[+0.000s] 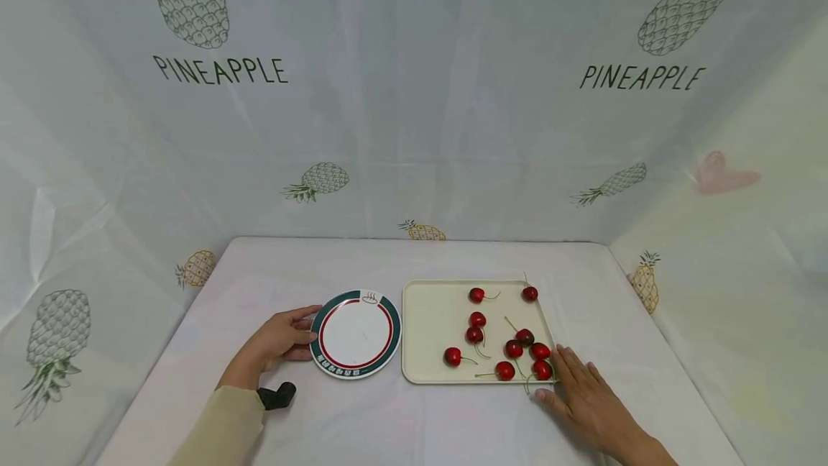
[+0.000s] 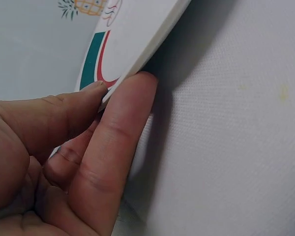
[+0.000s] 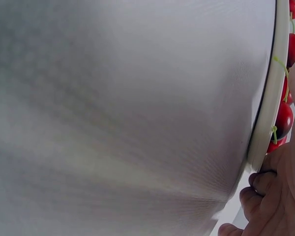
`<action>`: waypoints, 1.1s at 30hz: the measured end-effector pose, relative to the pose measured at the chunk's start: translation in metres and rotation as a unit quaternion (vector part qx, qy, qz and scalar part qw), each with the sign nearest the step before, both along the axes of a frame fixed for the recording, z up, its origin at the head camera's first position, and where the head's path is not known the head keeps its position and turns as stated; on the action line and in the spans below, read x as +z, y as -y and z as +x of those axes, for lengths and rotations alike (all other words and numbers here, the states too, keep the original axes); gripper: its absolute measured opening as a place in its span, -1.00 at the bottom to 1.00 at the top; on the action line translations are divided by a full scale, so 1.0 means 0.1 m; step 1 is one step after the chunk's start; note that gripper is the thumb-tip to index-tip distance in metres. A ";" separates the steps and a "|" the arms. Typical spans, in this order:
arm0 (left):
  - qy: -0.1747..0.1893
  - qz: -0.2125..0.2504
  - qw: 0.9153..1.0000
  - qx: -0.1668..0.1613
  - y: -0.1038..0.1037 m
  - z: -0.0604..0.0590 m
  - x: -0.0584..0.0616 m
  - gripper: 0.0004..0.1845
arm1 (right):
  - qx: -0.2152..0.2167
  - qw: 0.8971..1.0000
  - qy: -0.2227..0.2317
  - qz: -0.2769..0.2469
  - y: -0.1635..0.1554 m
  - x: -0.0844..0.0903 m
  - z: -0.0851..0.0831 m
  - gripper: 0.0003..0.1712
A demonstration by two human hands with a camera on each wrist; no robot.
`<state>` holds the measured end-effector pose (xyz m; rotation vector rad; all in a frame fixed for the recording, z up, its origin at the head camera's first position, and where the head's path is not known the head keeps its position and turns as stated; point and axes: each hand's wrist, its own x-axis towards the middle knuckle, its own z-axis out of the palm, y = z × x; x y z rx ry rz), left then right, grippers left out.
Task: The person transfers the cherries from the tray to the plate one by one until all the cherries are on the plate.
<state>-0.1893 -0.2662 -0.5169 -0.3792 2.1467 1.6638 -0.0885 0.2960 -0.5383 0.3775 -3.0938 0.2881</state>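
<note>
My left hand (image 1: 278, 342) pinches the plate (image 1: 356, 334) by its left rim, thumb on top, fingers (image 2: 119, 142) curled beneath. My right hand (image 1: 585, 401) lies mostly flat, holding nothing, fingertips touching the tray (image 1: 427, 322) at its near right corner. Cherries (image 1: 514, 349) sit scattered in the tray, just right of the plate, both on the white table (image 1: 414, 257).

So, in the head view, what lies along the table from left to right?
Left hand gripping the plate's rim → green-and-red rimmed plate → cream tray of cherries → right hand at the tray's near right corner.
</note>
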 end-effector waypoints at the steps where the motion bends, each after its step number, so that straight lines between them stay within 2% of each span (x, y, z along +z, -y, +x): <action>1: 0.000 0.002 1.000 0.000 0.00 0.00 0.00 -0.26 | 0.001 1.000 -0.001 -0.001 0.00 0.00 0.00 0.04; 8: -0.008 0.016 1.000 0.002 0.02 0.01 -0.03 -0.24 | 0.000 1.000 0.000 -0.002 0.00 -0.01 -0.01 0.03; 13: -0.012 0.029 1.000 0.003 0.03 0.01 -0.06 -0.25 | -0.002 1.000 -0.011 0.000 -0.01 0.03 -0.04 -0.06; 20: -0.016 0.032 0.999 0.004 0.02 0.03 -0.07 -0.26 | 0.002 0.996 -0.085 0.001 -0.03 0.14 -0.19 -0.21; 25: -0.018 0.029 0.999 0.006 0.01 0.04 -0.08 -0.28 | 0.007 0.986 -0.168 -0.016 0.04 0.23 -0.38 -0.33; 29: -0.014 0.030 0.999 0.011 0.01 0.04 -0.08 -0.29 | 0.036 0.974 -0.224 -0.025 0.19 0.26 -0.51 -0.44; 33: -0.010 0.033 0.999 0.017 0.00 0.05 -0.07 -0.29 | 0.079 0.966 -0.245 -0.025 0.41 0.27 -0.59 -0.54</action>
